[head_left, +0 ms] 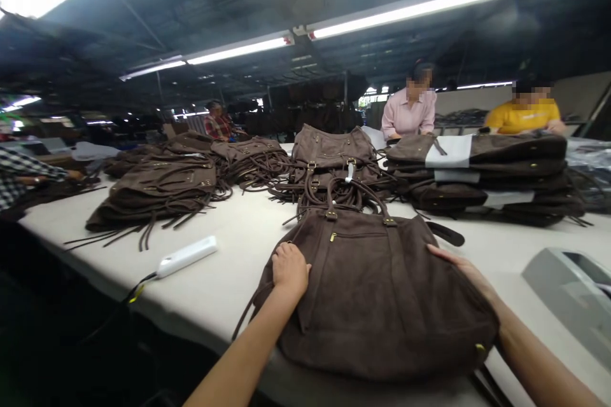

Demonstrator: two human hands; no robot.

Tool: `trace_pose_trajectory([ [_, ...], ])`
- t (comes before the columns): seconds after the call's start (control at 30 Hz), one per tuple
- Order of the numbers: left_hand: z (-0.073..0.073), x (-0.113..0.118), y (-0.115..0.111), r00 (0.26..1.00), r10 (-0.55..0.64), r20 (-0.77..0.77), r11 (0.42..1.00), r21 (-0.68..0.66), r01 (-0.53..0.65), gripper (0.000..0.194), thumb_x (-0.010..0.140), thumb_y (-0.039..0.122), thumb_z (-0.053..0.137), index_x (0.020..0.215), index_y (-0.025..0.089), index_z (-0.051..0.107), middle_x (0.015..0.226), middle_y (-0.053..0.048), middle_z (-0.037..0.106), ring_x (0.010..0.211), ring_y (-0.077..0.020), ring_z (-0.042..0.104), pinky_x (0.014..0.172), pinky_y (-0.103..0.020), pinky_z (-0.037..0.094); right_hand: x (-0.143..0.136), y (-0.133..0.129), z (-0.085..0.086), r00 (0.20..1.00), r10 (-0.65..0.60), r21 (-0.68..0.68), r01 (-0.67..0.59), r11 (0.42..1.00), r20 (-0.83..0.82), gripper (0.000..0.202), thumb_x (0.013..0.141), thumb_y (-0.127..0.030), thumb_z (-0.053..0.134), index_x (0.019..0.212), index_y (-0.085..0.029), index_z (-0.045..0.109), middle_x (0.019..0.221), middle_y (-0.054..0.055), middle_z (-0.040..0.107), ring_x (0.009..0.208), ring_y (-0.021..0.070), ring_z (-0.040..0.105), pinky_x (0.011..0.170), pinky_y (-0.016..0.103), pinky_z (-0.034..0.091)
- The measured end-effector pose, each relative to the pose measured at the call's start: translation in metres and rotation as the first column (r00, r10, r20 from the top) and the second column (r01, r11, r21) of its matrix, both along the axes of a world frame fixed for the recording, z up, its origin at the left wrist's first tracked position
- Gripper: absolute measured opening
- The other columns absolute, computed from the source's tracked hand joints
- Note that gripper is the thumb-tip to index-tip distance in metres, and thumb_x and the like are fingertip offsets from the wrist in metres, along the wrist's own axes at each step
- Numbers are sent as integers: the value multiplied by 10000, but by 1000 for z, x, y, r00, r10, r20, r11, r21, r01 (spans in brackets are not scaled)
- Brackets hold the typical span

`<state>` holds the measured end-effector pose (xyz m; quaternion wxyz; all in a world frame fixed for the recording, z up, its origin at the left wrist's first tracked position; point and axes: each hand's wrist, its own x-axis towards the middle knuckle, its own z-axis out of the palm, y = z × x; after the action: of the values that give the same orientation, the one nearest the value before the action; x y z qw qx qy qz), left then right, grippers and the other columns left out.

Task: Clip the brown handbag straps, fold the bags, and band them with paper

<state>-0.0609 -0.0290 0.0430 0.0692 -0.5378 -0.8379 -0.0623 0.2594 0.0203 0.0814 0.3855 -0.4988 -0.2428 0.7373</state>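
**Near the table's front edge: both hands on a brown bag**

On the near part of the white table (229,267) lies a flat brown suede bag (377,292), handles pointing far. Left hand (289,269) rests knuckles-up on its left edge, fingers curled onto the fabric; whether they pinch it cannot be told. Right hand (461,269) lies flat along the right edge, fingers extended, gripping nothing. Both forearms reach in from the near side. A white device (186,256) sits to the left; stacked bags (329,165) lie farther off.

Bag (377,292) on table (229,267); bag stacks (329,165) behind; device (186,256), perhaps remote, left.
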Motion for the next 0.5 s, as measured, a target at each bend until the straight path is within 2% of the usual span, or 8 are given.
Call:
trace_pose_trajectory([
  [0.03,-1,-4,4,1000,8,17,1000,-8,-7,506,803,332,688,1154,-5,549,1136,-250,543,1124,-356,506,937,-424,397,-2,-1,-8,1000,-8,-36,8,999,6,294,859,-200,626,1142,-127,663,788,88,769,730,261,743,769,357,610],
  [0.17,-2,-21,24,991,45,124,999,-20,-43,449,812,339,690,1139,55,571,1171,-205,562,1135,-333,520,951,-438,408,1,-4,-34,998,1,-13,0,1000,66,397,851,-215,661,1238,-145,609,908,84,769,783,255,743,821,355,602],
  [0.33,-7,-31,33,943,-22,333,998,69,-1,307,898,281,602,1179,160,576,1296,-98,530,1197,-270,502,1009,-516,412,4,-4,-41,1000,-5,-8,5,1000,22,432,850,-167,650,1274,-148,571,915,83,768,800,255,742,831,363,601],
  [0.43,0,-42,39,835,-113,539,990,129,50,309,908,311,594,1180,164,580,1246,-96,567,1118,-246,562,945,-475,481,10,-5,-36,998,-16,9,16,1000,-55,405,855,-141,621,1257,-117,574,896,107,767,819,270,739,815,376,606],
  [0.5,11,-54,49,703,-167,691,984,164,72,311,914,326,588,1173,154,579,1181,-91,598,1025,-220,606,872,-431,527,19,-5,-31,994,2,11,-1,1000,-111,364,863,-190,616,1216,-105,601,909,131,762,852,289,733,812,393,605],
])
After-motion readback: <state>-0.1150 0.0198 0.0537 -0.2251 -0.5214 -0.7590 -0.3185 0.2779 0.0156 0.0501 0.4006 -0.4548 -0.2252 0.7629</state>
